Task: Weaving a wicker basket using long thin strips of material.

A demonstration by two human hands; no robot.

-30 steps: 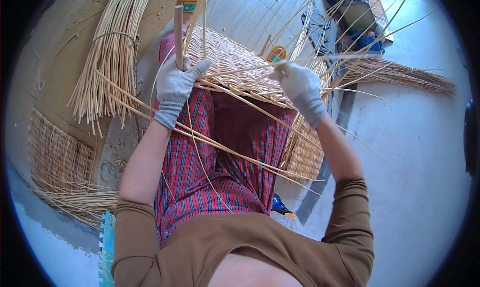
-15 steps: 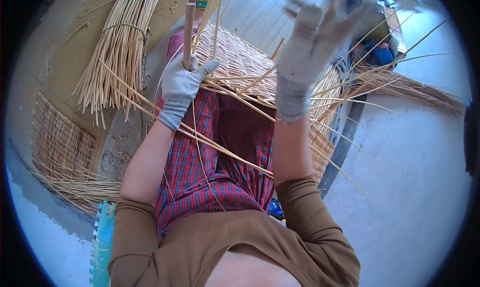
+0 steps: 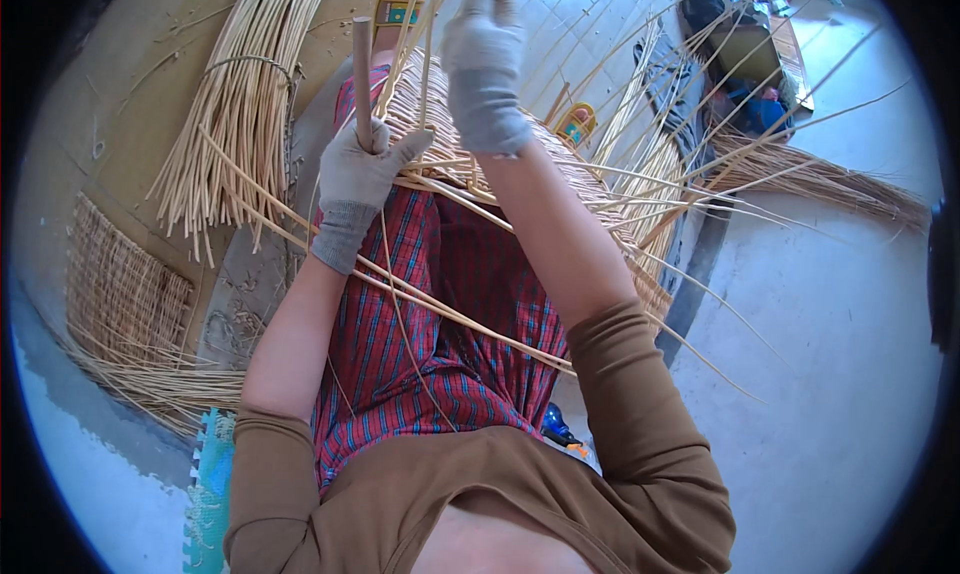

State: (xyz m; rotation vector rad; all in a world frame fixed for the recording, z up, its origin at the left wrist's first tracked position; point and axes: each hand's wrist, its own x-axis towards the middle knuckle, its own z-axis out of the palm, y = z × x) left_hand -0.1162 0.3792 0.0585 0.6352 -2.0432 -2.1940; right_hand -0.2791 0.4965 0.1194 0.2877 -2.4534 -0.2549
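My left hand (image 3: 365, 174), in a pale work glove, grips a short round wooden stick (image 3: 362, 79) that stands upright. Its thumb lies at the near rim of a woven wicker basket (image 3: 550, 154) across my lap. My right hand (image 3: 487, 59), gloved too, is raised above the basket with its fingers curled closed. What they hold, if anything, is hidden. Close to its left side, a pale upright wicker rod (image 3: 428, 64) rises from the weave. Two long wicker rods (image 3: 450, 312) run slantwise below my hands, over the red plaid cloth (image 3: 385, 344) on my legs.
Loose rod ends (image 3: 700, 209) fan out to the right of the basket. A tied bundle of rods (image 3: 240, 104) lies at the upper left, and a flat woven panel (image 3: 125, 284) below it. Darker thin rods (image 3: 820, 179) and a blue object (image 3: 765, 112) lie at the right.
My right hand has swung left from above the basket's right part, and its spread fingers have curled closed. My left hand keeps the stick, now tilted slightly more left.
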